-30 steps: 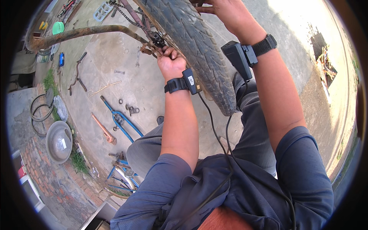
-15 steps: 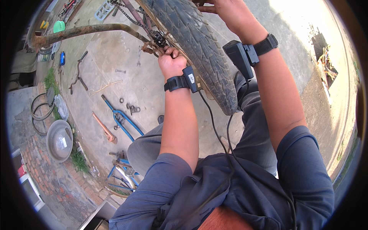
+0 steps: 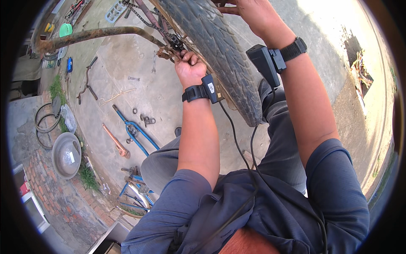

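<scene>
Fingertips of the left hand [image 3: 190,67] are hidden, curled shut around small rusty parts at the wheel hub [image 3: 174,42], beside the chain [image 3: 146,19]. Tyre [image 3: 220,55] runs diagonally between both hands, its top cut off by the frame. Right hand [image 3: 249,10] rests on the tyre's upper edge, partly cropped; finger spread cannot be told.

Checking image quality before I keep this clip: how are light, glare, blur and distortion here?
Head view: hard sunlight; the pale concrete ground glares near white at upper right. Fisheye bends the rusty curved metal bar and the worn black bicycle tyre; a black rim rings the frame. The left hand at the wheel hub looks sharp.
</scene>
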The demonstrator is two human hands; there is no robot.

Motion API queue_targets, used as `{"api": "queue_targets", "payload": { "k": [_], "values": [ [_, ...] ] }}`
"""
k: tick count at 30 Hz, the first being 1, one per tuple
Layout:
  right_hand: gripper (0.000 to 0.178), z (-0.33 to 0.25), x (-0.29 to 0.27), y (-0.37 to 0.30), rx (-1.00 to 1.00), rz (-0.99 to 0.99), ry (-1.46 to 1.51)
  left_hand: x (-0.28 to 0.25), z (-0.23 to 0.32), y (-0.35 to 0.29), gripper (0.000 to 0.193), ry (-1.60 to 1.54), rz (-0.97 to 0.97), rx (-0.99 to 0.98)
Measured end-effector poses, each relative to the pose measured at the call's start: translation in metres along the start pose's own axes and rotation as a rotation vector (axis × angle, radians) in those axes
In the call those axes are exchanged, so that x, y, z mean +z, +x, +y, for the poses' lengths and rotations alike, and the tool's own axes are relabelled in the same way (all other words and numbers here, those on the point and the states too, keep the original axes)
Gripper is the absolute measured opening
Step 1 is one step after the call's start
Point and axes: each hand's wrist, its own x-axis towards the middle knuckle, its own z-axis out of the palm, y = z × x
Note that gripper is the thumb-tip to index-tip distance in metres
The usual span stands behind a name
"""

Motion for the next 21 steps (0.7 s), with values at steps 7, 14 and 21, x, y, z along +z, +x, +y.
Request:
{"api": "queue_targets", "payload": {
  "k": [7, 14, 21],
  "values": [
    [0.070, 0.005, -0.002, 0.000, -0.021, -0.008, 0.004, 0.002, -0.001, -0.004, 0.019, 0.005, -0.007, 0.000],
    [0.076, 0.011, -0.004, 0.007, -0.043, -0.027, -0.012, 0.004, 0.003, -0.004, 0.020, 0.021, 0.016, -0.020],
    [0.077, -0.001, -0.001, -0.004, -0.019, 0.015, -0.045, 0.002, 0.006, -0.006, 0.021, 0.056, 0.035, -0.037]
  ]
}}
